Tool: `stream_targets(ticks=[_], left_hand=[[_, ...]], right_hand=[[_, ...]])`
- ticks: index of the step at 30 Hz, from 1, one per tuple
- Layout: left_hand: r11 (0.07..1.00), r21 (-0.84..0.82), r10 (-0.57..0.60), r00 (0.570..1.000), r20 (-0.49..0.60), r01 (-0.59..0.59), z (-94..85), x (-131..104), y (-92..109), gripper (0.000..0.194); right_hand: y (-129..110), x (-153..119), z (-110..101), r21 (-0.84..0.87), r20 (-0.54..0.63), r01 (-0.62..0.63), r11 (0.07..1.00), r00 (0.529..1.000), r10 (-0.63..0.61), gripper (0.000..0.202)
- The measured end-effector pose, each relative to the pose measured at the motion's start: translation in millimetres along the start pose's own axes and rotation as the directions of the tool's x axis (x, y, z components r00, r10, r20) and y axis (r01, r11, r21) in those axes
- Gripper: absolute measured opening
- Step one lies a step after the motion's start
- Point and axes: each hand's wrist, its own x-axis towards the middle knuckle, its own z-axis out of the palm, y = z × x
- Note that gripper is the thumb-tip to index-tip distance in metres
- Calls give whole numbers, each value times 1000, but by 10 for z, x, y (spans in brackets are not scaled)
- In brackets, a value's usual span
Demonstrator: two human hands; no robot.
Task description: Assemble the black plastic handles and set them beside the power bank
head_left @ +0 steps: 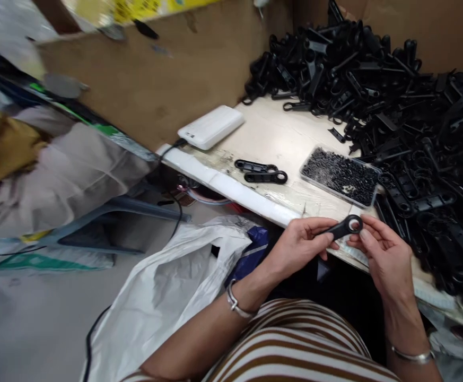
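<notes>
A black plastic lever-like part with a ring at one end [341, 229] is held just over the table's front edge. My left hand [305, 241] pinches its narrow end between thumb and fingers. At the ring end, my right hand [386, 254] grips the rim with thumb and fingertips. Just beyond my hands lies a clear shallow tray [303, 176] filled with tiny black pieces [338, 172]. To its left, two similar black parts [265, 176] rest side by side on the tabletop.
A large heap of black plastic parts [358, 79] covers the back and right of the table [271, 122]. A white power bank [211, 127] with a cable sits by the cardboard wall [155, 74]. Below the edge at left hangs an open white sack [167, 281].
</notes>
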Motion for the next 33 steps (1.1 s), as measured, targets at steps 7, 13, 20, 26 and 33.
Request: stream_targets(ticks=[7,13,20,26,33], left_hand=[[998,-70,10,999,40,-7,-70,-97,105,46],[947,131,318,906,-279,-292,-601,-161,452,39],[426,903,681,634,-366,64,-1615,163,860,31],[182,963,611,744,-270,200,-1814,411,949,38],[-48,995,558,824,101,-89,-1548,306,881,26]], right_hand=[[58,-14,-71,-91,-72,-18,996,997,12,44],[114,-47,-107,-168,-89,18,986,996,-33,43],[97,-76,-86,-265,-88,41,963,994,-67,43],[95,-96,-81,-294,-102,56,954,991,-89,44],[125,-62,-107,-338,-103,62,939,989,-103,43]])
